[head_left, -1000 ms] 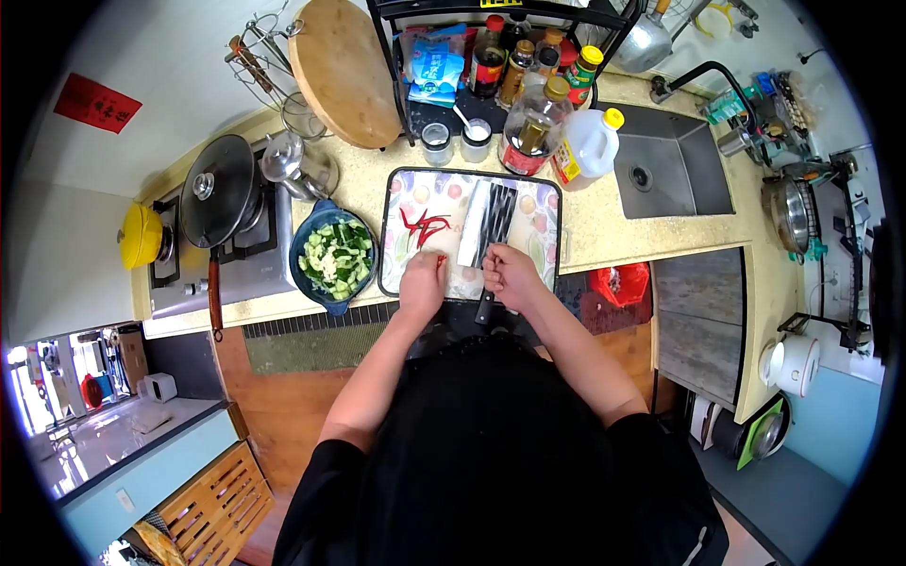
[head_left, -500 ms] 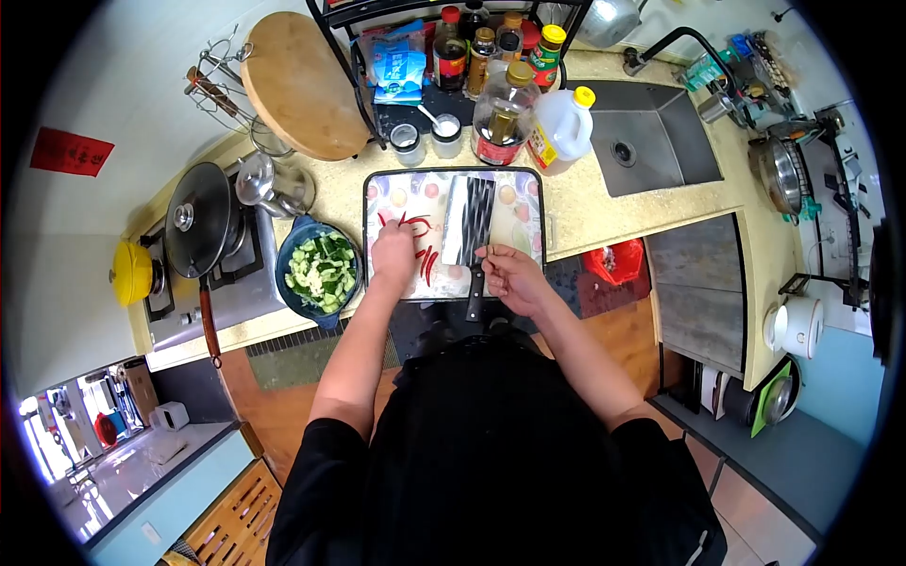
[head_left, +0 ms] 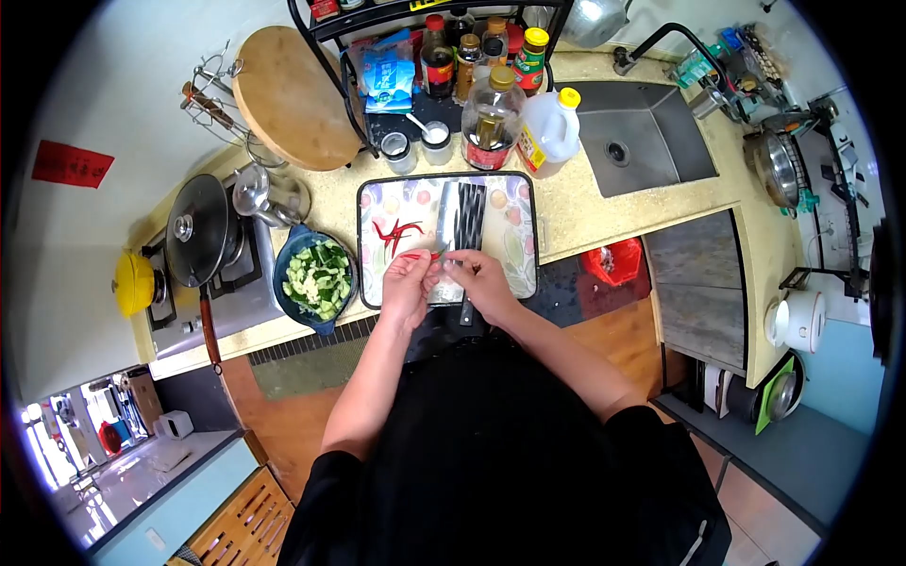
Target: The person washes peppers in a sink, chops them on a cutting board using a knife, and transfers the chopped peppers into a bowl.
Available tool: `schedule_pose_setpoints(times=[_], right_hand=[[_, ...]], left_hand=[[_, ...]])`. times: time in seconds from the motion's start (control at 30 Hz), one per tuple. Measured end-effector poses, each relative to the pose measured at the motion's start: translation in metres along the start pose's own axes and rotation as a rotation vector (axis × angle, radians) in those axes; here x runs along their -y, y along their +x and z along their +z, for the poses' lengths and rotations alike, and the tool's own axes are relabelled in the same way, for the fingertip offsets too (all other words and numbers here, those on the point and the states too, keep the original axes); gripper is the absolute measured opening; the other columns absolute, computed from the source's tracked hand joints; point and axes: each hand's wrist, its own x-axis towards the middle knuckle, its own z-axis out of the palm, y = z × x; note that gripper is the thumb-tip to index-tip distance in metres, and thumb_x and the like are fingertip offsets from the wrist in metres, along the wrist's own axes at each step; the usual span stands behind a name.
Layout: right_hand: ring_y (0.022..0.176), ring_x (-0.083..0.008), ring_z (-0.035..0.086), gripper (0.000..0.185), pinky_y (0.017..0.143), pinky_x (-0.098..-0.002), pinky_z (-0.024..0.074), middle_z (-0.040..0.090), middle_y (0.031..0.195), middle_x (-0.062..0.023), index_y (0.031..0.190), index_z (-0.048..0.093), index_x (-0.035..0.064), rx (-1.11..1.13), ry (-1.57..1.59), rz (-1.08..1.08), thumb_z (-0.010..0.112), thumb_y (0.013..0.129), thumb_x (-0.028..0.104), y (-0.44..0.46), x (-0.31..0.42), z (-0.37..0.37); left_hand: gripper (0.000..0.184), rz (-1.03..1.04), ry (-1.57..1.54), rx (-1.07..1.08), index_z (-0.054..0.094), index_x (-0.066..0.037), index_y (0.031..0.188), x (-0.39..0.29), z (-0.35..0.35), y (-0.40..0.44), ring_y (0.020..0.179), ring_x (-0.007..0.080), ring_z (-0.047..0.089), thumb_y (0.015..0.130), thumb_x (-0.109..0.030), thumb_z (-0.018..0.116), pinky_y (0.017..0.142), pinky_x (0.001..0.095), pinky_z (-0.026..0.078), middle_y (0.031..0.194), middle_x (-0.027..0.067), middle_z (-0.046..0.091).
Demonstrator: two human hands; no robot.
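Pale yellow, speckled kitchen bench [head_left: 332, 203] curves around a person in black, seen from above with both bare hands near its edge. Set into it, well to the right of the right grip [head_left: 478, 283] and farther back, is a steel sink [head_left: 661, 160]. Well to the left of the left grip [head_left: 408, 283], a stove [head_left: 250, 307] carries a dark pan [head_left: 200, 222] with a long brown handle. Under both grips lies a patterned white cutting board [head_left: 514, 245] with a dark rim. Beyond and to the left of the left grip, a round wooden board [head_left: 293, 99] stands tilted. Just left of the cutting board, near the left grip, a blue bowl [head_left: 342, 307] holds chopped green vegetables [head_left: 321, 269]. Beyond and right of the right grip stands a pale plastic jug [head_left: 552, 137] with a yellow cap. Beneath the right grip, a cleaver [head_left: 467, 222] lies flat, its blade beyond the fingers and its black handle pointing toward the person. Loose red chillies [head_left: 394, 232] lie just beyond the left grip. Smallest of all, one held chilli [head_left: 435, 256] spans the fingertips: the left grip pinches it, and the right grip is closed on its other end.
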Motion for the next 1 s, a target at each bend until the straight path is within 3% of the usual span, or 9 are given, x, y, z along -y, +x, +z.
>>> schedule_pose_setpoints(times=[0.17, 0.3, 0.33, 0.43, 0.53, 0.63, 0.73, 0.83, 1.0], right_hand=[[0.064, -0.0032, 0.046, 0.018, 0.056, -0.0229, 0.0356, 0.056, 0.071, 0.0055, 0.094, 0.069, -0.003, 0.007, 0.012, -0.093, 0.073, 0.097, 0.014, 0.008, 0.006, 0.001], [0.061, -0.0038, 0.045, 0.013, 0.054, -0.0244, 0.0351, 0.052, 0.066, 0.0038, 0.088, 0.066, -0.0005, 0.07, -0.27, -0.189, 0.072, 0.094, 0.009, 0.008, 0.002, -0.009], [0.059, -0.0044, 0.042, 0.011, 0.053, -0.025, 0.0343, 0.048, 0.064, 0.0035, 0.088, 0.066, -0.0005, 0.07, -0.276, -0.196, 0.072, 0.093, 0.008, 0.007, -0.002, -0.009], [0.059, -0.0047, 0.041, 0.017, 0.052, -0.0261, 0.0331, 0.048, 0.064, 0.0028, 0.083, 0.065, 0.0002, 0.065, -0.254, -0.213, 0.07, 0.096, 0.011, 0.008, -0.01, -0.006], [0.055, -0.0055, 0.04, 0.016, 0.049, -0.0257, 0.0318, 0.051, 0.068, 0.0025, 0.087, 0.062, 0.0037, 0.102, 0.029, 0.194, 0.066, 0.1, 0.013, 0.01, -0.01, -0.004], [0.052, -0.0063, 0.037, 0.012, 0.045, -0.024, 0.0295, 0.049, 0.07, 0.0045, 0.094, 0.058, 0.0084, 0.112, 0.632, 0.78, 0.062, 0.103, 0.015, 0.023, -0.011, -0.009], [0.051, -0.0062, 0.035, 0.011, 0.043, -0.0223, 0.0275, 0.045, 0.07, 0.0053, 0.096, 0.052, 0.0111, 0.12, 0.813, 0.81, 0.061, 0.103, 0.014, 0.033, -0.022, -0.021], [0.051, -0.0054, 0.036, 0.014, 0.043, -0.0226, 0.0268, 0.043, 0.068, 0.004, 0.092, 0.05, 0.0121, 0.038, 0.588, 0.544, 0.059, 0.103, 0.012, 0.022, 0.01, -0.021], [0.052, -0.0098, 0.041, 0.019, 0.043, -0.0253, 0.0295, 0.049, 0.069, -0.0007, 0.083, 0.049, 0.0133, 0.104, 0.727, 0.589, 0.056, 0.1, 0.015, 0.017, 0.019, -0.035]], left_hand=[[0.002, 0.02, 0.111, 0.052, 0.068, -0.006, 0.1, 0.011, 0.003, -0.012, 0.083, 0.0149, 0.073, 0.1, -0.008, 0.067, 0.07, 0.0249, 0.058, 0.095, 0.0082, 0.075], [0.014, 0.22, 0.773, 0.209, 0.072, 0.003, 0.109, 0.004, 0.001, -0.022, 0.085, 0.0154, 0.072, 0.099, -0.006, 0.069, 0.072, 0.0245, 0.055, 0.09, 0.0053, 0.075], [0.016, 0.306, 0.948, 0.192, 0.074, 0.005, 0.104, 0.002, 0.002, -0.026, 0.085, 0.0217, 0.074, 0.096, -0.008, 0.071, 0.073, 0.0321, 0.056, 0.087, 0.0077, 0.075], [0.017, 0.597, 1.32, 0.27, 0.074, 0.004, 0.106, -0.009, 0.003, -0.03, 0.078, 0.0271, 0.071, 0.095, -0.008, 0.072, 0.073, 0.0331, 0.054, 0.088, 0.0147, 0.074], [0.014, 0.708, 1.29, 0.231, 0.074, 0.002, 0.102, -0.003, 0.004, -0.031, 0.08, 0.0332, 0.07, 0.093, -0.007, 0.072, 0.075, 0.0378, 0.055, 0.089, 0.0185, 0.072], [0.011, 0.846, 1.291, 0.206, 0.075, 0.002, 0.1, 0.002, 0.0, -0.028, 0.084, 0.0346, 0.069, 0.092, -0.006, 0.071, 0.077, 0.0391, 0.055, 0.089, 0.0178, 0.073], [0.011, 0.898, 1.283, 0.173, 0.075, 0.001, 0.1, 0.003, -0.014, -0.02, 0.086, 0.0357, 0.069, 0.092, -0.006, 0.071, 0.079, 0.04, 0.056, 0.09, 0.0173, 0.074], [0.013, 0.906, 1.449, 0.068, 0.076, -0.001, 0.099, 0.0, -0.031, -0.007, 0.088, 0.035, 0.068, 0.088, -0.008, 0.074, 0.081, 0.0407, 0.055, 0.092, 0.0155, 0.074], [0.017, 1.067, 1.605, -0.036, 0.077, -0.003, 0.098, -0.012, -0.043, 0.018, 0.086, 0.0337, 0.066, 0.084, -0.012, 0.076, 0.079, 0.0422, 0.053, 0.091, 0.0135, 0.072]])
